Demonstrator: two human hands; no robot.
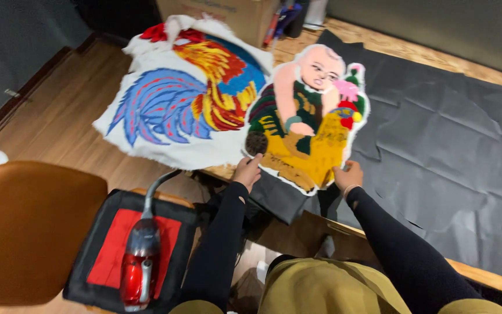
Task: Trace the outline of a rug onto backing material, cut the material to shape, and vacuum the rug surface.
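So both hands were on the cut-out tufted rug piece with the child-and-rooster design (308, 122), which lay on the wooden table (483, 273) near its front edge, partly over the big sheet of dark grey backing fabric (437, 145). The left hand (247, 171) had its fingers curled onto the lower left corner of the piece, pinching the white edge as far as I could tell. The right hand (348, 175) was gripping the bottom edge on the other side, thumb on top. Both arms were in black sleeves.

Just to the left, touching and slightly tucked under that piece, was a second rug, a colourful rooster on white cloth (187, 99), which hung off the table's left end. Behind that sat a cardboard box (228, 14) at the far edge.

Closer to the person, down low on the left, there was a red iron (139, 261) sitting on a black and red pad (117, 250), its grey cord (161, 185) arcing up toward the table edge, right beside the left forearm. Next to it was a brown chair seat (27, 227). The grey fabric drooped over the table's front edge between the two arms.
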